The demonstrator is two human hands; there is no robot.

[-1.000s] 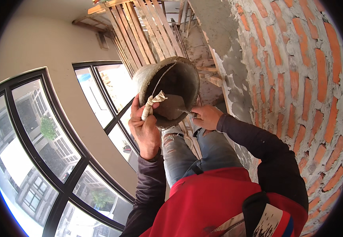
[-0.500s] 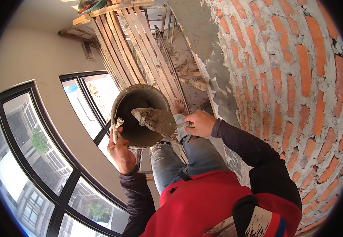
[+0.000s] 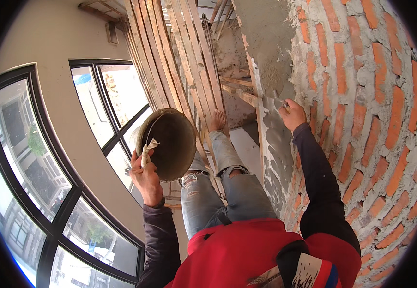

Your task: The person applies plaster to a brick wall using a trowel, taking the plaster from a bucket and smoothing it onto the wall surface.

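My left hand (image 3: 147, 181) is closed around the cloth-wrapped handle (image 3: 147, 152) of a round, dark bucket (image 3: 182, 144), which hangs tilted in front of my knees. Its inside is shadowed, so how much mortar it holds is unclear. Over at the wall, my right hand (image 3: 293, 115) grips a trowel by its handle (image 3: 284, 105). The trowel blade is mostly hidden against the grey mortar strip (image 3: 268, 43). Wet, uneven mortar (image 3: 276, 139) continues down the strip below the trowel.
Exposed orange brickwork (image 3: 340, 67) fills the right side. My bare foot (image 3: 217, 120) stands on a scaffold of long wooden planks (image 3: 189, 53). Black-framed windows (image 3: 76, 192) line the left wall. Gaps beside the planks show a lower level.
My right hand has swung the mortar-loaded trowel from over the bucket to the wall at right. The bucket stays in my left hand. My view has shifted somewhat.
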